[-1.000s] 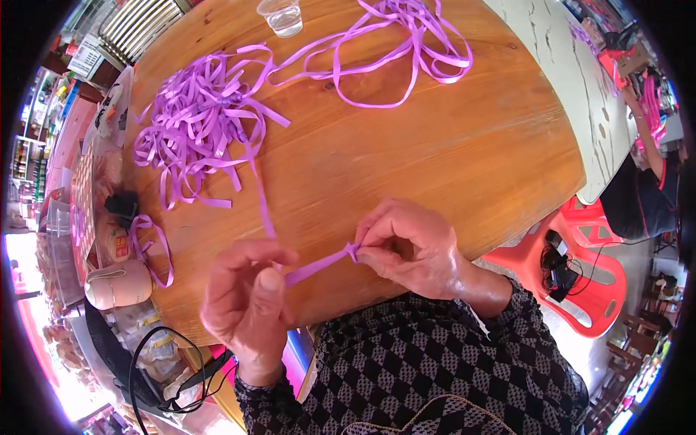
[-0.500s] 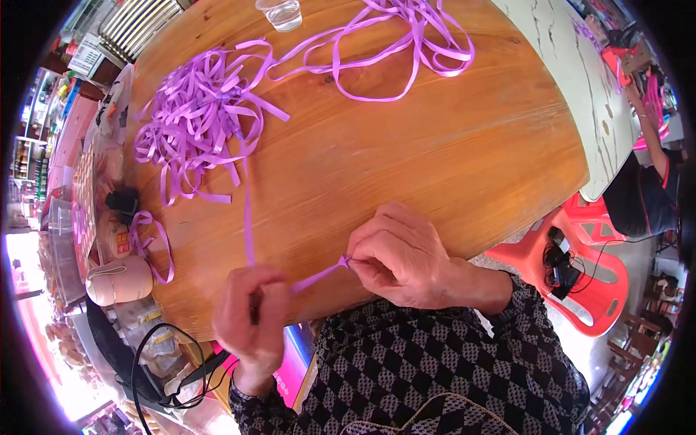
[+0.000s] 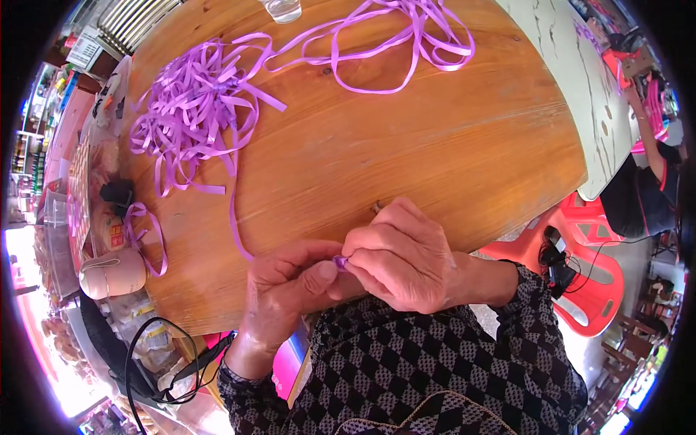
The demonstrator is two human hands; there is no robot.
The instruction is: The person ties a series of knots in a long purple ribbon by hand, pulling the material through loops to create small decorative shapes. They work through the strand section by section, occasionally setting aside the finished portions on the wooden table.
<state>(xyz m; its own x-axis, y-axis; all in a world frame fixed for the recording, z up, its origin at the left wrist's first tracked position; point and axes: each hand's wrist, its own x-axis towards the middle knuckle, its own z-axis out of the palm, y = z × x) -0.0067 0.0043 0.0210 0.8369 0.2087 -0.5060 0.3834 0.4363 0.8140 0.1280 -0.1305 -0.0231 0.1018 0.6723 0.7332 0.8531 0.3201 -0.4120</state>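
My left hand (image 3: 293, 281) and my right hand (image 3: 399, 257) meet over the near edge of the wooden table (image 3: 406, 145). Between their fingertips is a small folded or knotted bit of purple ribbon (image 3: 341, 262); the fingers hide most of it. Both hands are closed in a pinch on it. From behind my left hand a strand of the ribbon runs up the table to a tangled heap of purple ribbon (image 3: 203, 101) at the far left. A looser bundle of looped purple ribbon (image 3: 417, 36) lies at the far side, joined by strands to the heap.
A clear cup (image 3: 283, 9) stands at the far edge. Left of the table are a pink rounded container (image 3: 114, 274), a ribbon loop (image 3: 161, 239) and black cables (image 3: 190, 395). Right are a red plastic stool (image 3: 602, 290), a white marbled tabletop (image 3: 558, 80) and another person's arm (image 3: 647, 130).
My left hand has come right and up to meet my right hand at the ribbon. The taut stretch between them is gone, and the strand on the table now curves.
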